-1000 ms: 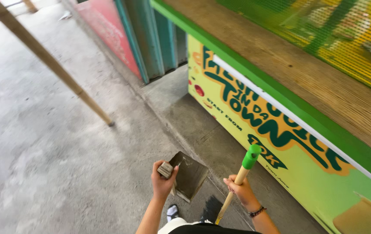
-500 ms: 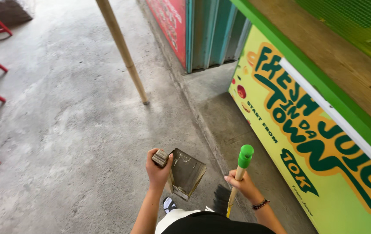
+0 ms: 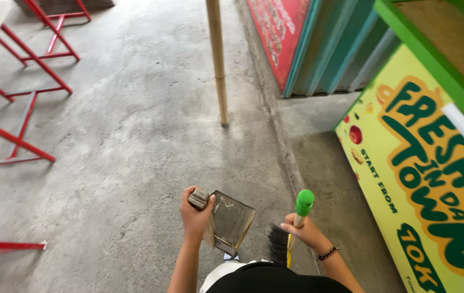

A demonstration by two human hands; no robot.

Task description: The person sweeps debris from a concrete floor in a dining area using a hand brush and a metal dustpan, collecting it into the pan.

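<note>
Here the left hand is clenched on the handle of a metal dustpan hanging mouth-down, just left of the broom, whose near-upright stick the right hand grips below its green cap.

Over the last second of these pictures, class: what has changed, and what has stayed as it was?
The view has swung left: the bamboo pole now stands upright mid-frame, red metal table frames have come into sight, and the painted stall front sits further right. The left hand still grips the metal dustpan, the right hand the green-capped broom. Nothing was released.
</note>
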